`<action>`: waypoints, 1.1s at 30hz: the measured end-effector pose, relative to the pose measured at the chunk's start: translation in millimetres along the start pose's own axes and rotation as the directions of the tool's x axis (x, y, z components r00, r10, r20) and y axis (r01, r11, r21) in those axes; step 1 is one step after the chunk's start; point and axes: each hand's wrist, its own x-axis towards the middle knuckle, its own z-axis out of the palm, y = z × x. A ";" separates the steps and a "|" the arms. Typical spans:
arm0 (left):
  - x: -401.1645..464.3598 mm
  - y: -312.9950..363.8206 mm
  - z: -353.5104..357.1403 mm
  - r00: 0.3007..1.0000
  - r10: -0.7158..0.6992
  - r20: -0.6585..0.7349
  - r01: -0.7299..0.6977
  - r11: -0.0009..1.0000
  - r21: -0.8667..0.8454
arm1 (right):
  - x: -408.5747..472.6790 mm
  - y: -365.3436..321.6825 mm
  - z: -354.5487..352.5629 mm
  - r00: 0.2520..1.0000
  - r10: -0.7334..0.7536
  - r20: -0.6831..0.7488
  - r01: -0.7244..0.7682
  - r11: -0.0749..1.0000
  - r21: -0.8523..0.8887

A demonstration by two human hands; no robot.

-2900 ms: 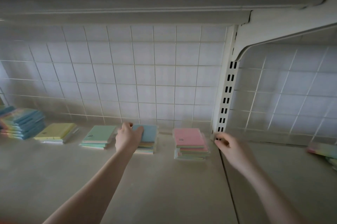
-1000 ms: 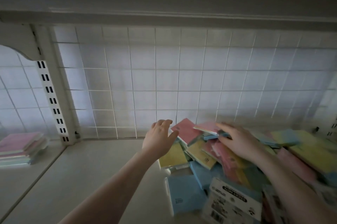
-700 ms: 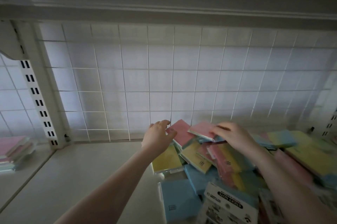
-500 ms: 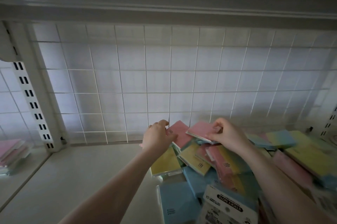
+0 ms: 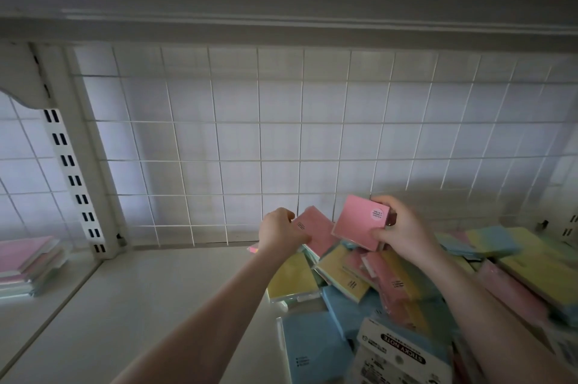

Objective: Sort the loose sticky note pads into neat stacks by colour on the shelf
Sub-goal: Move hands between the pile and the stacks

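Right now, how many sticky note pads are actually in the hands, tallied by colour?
Pink: 2, the left pink pad gripped by the left hand and the right pink pad held by the right hand
Yellow: 0
Blue: 0
Total: 2

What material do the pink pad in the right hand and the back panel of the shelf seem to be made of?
Pink pad: likely paper, matte, flat, with a round sticker; a clear wrapper is possible.
Back panel: looks like white-coated wire grid, thin crossing rods in squares.
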 end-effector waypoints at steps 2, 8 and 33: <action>0.2 1.3 -2.4 0.999 -0.014 0.033 0.013 0.999 0.045 | -1.0 1.6 -2.0 1.000 0.000 -0.027 0.001 1.000 0.021; -6.4 3.0 -2.9 0.997 -0.030 0.066 0.036 0.995 -0.095 | -4.7 1.2 -4.8 0.999 0.002 -0.045 0.002 0.997 0.080; -81.6 -90.5 -152.7 0.943 -0.038 -0.330 -0.121 0.885 -0.449 | -22.9 -93.7 51.7 0.989 -0.143 0.043 0.113 0.905 0.411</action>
